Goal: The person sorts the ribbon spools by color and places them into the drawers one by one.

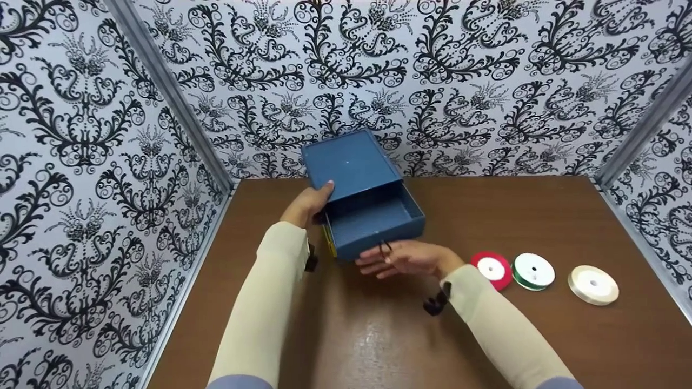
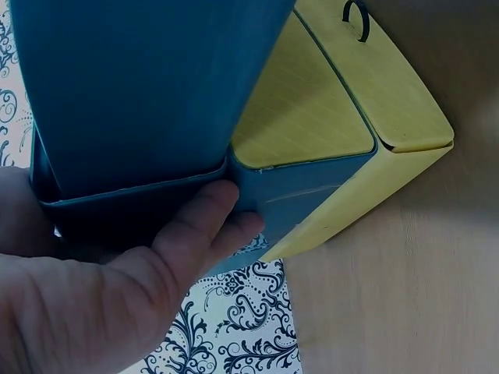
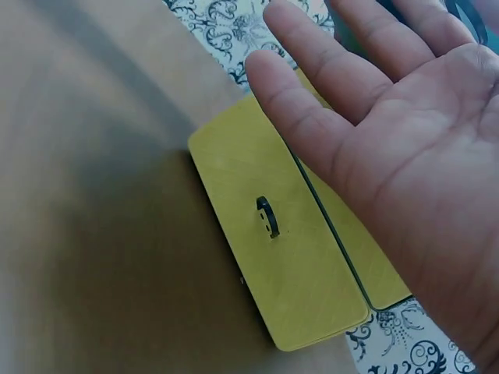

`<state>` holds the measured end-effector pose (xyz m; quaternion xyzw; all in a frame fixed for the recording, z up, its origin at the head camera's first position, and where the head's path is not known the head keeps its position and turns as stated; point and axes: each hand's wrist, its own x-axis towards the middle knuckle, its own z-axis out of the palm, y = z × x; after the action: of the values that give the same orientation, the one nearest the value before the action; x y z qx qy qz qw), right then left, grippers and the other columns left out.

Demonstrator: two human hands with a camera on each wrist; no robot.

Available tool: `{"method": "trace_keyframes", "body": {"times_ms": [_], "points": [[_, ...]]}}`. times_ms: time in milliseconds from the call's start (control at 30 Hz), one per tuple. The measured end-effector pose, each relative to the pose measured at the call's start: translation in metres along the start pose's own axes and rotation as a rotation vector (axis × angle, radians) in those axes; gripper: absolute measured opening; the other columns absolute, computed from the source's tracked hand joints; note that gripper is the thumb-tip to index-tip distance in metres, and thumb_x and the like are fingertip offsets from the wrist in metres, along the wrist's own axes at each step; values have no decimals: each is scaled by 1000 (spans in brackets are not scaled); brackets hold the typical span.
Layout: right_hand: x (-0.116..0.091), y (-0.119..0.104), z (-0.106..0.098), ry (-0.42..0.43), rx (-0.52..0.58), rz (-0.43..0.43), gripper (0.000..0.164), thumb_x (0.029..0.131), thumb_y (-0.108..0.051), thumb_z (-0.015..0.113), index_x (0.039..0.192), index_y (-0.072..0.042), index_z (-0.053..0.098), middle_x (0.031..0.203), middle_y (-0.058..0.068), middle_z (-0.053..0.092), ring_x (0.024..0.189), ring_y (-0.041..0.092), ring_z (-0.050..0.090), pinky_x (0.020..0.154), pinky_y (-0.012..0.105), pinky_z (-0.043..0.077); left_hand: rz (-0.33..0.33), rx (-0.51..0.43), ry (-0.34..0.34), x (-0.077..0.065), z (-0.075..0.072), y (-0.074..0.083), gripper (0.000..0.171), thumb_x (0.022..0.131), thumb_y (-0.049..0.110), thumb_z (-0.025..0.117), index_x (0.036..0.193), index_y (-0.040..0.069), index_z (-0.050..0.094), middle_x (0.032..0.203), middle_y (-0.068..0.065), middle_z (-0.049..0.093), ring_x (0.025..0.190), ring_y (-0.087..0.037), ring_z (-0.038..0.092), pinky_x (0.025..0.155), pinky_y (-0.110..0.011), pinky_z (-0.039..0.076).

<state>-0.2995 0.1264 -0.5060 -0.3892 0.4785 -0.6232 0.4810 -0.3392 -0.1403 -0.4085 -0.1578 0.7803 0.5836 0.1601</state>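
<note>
A blue drawer box (image 1: 346, 162) stands tilted toward the back wall, its upper drawer (image 1: 373, 237) pulled out and bare inside. Below it shows a yellow lower drawer (image 3: 273, 241) with a small black loop handle (image 3: 267, 216). My left hand (image 1: 311, 202) grips the box at its left side, thumb on the top edge; in the left wrist view its fingers (image 2: 207, 214) lie against the blue side. Just in front of the upper drawer, my right hand (image 1: 403, 257) is held with fingers extended, palm showing in the right wrist view. It holds nothing. Whether it touches the drawer front I cannot tell.
To the right on the brown table (image 1: 373, 335) lie a red ribbon spool (image 1: 491, 269), a green one (image 1: 533, 271) and a cream one (image 1: 593, 284). Patterned walls (image 1: 459, 97) enclose the back and sides.
</note>
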Motion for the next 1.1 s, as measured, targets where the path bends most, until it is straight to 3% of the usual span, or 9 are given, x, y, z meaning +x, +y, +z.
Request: {"method": "trace_keyframes", "body": {"times_ms": [200,433,700,767,867,967,1100], "points": [[-12,11,16,-38,-47,-37,50,101,-2,34,149,10,30,154,33,26,141,44,30,113,66,18,-14,-75,-22,-1,0,-3,67,104,46,47,145,-6,36,124,-20,55,103,-29,62,90,-43,54],[-23,19,31,-42,-60,-58,50,101,-2,36,148,11,31,152,35,26,140,47,31,111,68,20,7,-21,-3,-1,1,-2,70,104,47,45,147,-7,34,129,-21,52,109,-31,60,91,-43,54],[-29,21,35,71,-76,7,47,103,-8,43,148,7,38,151,33,33,138,47,34,112,64,23,-8,-30,-24,-2,1,-2,69,105,46,43,148,-7,32,136,-23,48,118,-35,56,96,-46,51],[-37,17,39,148,-194,32,47,103,-12,48,147,5,42,149,29,39,137,43,39,112,59,28,-9,-29,-25,-1,1,-4,70,105,46,43,149,-7,30,137,-23,47,118,-34,56,96,-46,51],[-59,9,46,332,-500,50,43,102,-17,55,142,-1,52,143,17,52,130,31,49,110,44,38,-9,-33,-25,-1,2,-4,71,105,46,44,150,-6,28,137,-22,47,118,-34,56,96,-45,51],[-87,3,48,539,-765,13,39,100,-17,61,135,-3,59,133,13,60,122,29,54,104,34,44,-8,-48,-25,-1,2,-4,71,104,46,44,150,-6,27,136,-21,47,117,-33,57,95,-44,52],[-124,3,40,799,-1037,-59,38,93,-12,69,129,-1,63,126,16,64,117,34,58,99,39,47,-8,-68,-14,-2,0,-3,70,104,46,45,149,-5,29,133,-22,49,115,-34,58,93,-45,52]]}}
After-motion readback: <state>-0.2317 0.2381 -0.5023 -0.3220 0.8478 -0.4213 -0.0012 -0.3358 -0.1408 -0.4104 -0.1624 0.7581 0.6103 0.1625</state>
